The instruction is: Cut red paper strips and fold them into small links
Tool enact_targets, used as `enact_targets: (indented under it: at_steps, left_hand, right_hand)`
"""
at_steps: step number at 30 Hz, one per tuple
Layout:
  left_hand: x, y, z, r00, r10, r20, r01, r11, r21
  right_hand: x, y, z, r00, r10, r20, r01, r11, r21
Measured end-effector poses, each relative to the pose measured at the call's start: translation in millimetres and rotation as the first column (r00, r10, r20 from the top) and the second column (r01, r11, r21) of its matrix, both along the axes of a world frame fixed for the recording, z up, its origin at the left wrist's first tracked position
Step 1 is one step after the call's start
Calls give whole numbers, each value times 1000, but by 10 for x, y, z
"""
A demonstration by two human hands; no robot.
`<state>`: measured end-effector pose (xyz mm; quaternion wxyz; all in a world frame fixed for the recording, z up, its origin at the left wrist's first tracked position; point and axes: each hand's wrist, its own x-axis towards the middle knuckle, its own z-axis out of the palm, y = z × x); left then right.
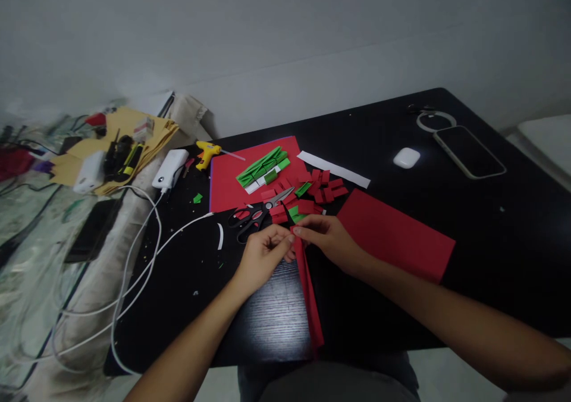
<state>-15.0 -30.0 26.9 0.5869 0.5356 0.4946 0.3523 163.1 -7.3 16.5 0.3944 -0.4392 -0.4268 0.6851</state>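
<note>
Both hands meet at the far end of a folded red paper strip [307,289], which runs back toward my body over the table's front edge. My left hand [266,252] pinches the strip's end from the left side. From the right, my right hand [328,238] grips the same end, thumb and fingers pressed together. Just beyond the hands lie black-handled scissors [263,213], blades pointing away to the right. Small folded red paper pieces [325,188] and a few green ones are heaped beside them. A red paper sheet [395,232] lies partly behind my right forearm.
A larger red sheet [227,182] carries green folded paper strips [263,167]. Near it are a yellow glue gun [207,153], a white paper strip [334,169] and a white power bank [170,169] with a cable. A phone [469,151] and white earbud case [407,158] lie right.
</note>
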Motion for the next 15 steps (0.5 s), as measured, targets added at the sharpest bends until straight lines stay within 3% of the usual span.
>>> enact_targets:
  at_steps: [9, 12, 15]
  left_hand:
    - [0, 8, 16, 999, -13, -33, 14, 999, 36]
    - [-60, 35, -1, 997, -11, -79, 20, 993, 114]
    - [-125, 66, -18, 997, 57, -60, -44, 979, 201]
  right_hand:
    - [4, -6, 4, 999, -7, 32, 6, 999, 33]
    - [13, 0, 23, 1000, 8, 9, -8, 1000, 9]
    - [18, 1, 34, 999, 42, 1, -42, 999, -31]
